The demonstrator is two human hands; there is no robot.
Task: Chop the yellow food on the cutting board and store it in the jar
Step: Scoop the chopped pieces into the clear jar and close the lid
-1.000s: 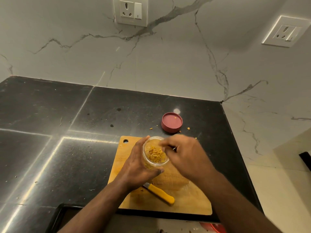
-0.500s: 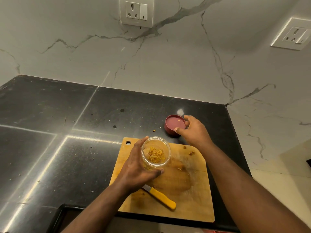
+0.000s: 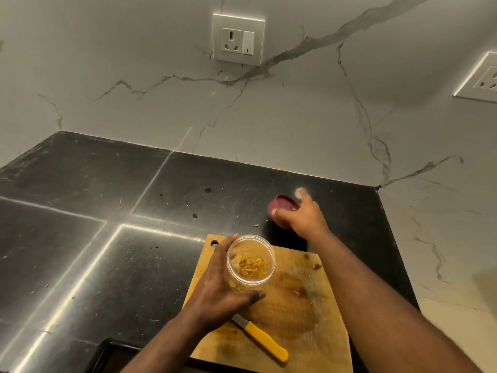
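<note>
since the earlier frame your right hand (image 3: 301, 215) has closed on the red lid (image 3: 282, 208) and tipped it up off the black counter (image 3: 80, 238); half a second ago the lid lay flat with your fingers just reaching its rim.

head view: your right hand now grips the red lid, thumb on its near edge and fingers curled over the far side, with one finger pointing up past it. the lid is tilted, its hollow side turned left, and it sits beyond the far edge of the cutting board (image 3: 309, 319).

your left hand (image 3: 223, 289) wraps round the clear jar (image 3: 251, 261), thumb curled on the near side and fingers round the far side. the jar stands open-mouthed over the far left part of the board, near the board's hanging hole. chopped yellow food (image 3: 251, 267) lies in the bottom of the jar.

a few yellow scraps (image 3: 314, 265) remain on the board near its far right corner, and one crumb (image 3: 256, 225) lies on the counter just beyond the board. the knife (image 3: 262, 339) with the yellow handle rests on the near part of the board, its blade partly hidden under your left wrist.

behind the counter, a marble wall (image 3: 134, 63) carries a socket plate (image 3: 238, 39), and a second socket (image 3: 481, 79) is at the right edge.
</note>
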